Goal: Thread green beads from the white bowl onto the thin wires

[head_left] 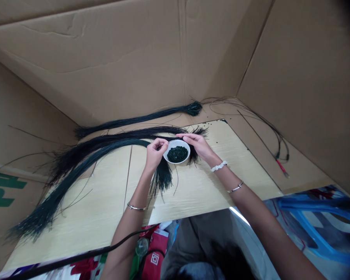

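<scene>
A small white bowl (179, 162) holds tiny dark green grains that look like beads (177, 154). My left hand (156, 153) is at its left rim, thumb and fingertips pinched together; anything between them is too small to make out. At the opposite side, my right hand (198, 145) reaches over the far rim with fingers stretched out, the thumb under the index finger. A bundle of dark green strands (116, 146) runs from the lower left to beneath my left hand and the bowl, its cut ends (162, 179) fanning out toward me. Behind it lies a blackish strand bundle (84, 149).
Another green bundle (140, 119) lies along the cardboard wall (128, 58). Loose dark wires (259, 116) curl at the right, near a thin rod with a red end (280, 166). A pale board (236, 171) covers the tabletop. Below it, a blue plastic frame (315, 233) stands right.
</scene>
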### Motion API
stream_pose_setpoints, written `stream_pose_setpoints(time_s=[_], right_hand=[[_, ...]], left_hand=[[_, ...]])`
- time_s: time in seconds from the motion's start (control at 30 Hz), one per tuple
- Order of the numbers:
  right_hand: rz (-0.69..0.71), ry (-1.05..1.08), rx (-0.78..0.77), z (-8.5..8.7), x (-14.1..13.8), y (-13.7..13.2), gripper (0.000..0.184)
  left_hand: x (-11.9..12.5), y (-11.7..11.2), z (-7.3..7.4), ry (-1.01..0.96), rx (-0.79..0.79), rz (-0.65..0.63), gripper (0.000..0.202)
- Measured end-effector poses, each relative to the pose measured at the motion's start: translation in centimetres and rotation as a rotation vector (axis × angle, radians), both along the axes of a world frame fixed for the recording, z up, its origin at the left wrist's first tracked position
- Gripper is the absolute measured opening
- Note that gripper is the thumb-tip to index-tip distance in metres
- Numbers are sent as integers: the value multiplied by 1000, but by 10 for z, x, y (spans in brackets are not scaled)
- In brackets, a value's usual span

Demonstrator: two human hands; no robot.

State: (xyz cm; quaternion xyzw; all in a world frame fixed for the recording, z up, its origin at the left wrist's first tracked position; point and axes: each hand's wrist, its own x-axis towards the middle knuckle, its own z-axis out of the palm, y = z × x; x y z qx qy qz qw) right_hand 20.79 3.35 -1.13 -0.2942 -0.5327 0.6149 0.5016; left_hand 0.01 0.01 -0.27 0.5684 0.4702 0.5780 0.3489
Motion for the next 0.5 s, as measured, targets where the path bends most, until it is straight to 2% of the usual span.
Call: stream_pose_setpoints(time_s=[0.5], right_hand=[[-12, 9, 29, -2, 0, 2, 31]], left_hand=[[-1, 2, -2, 4, 5, 3, 18]])
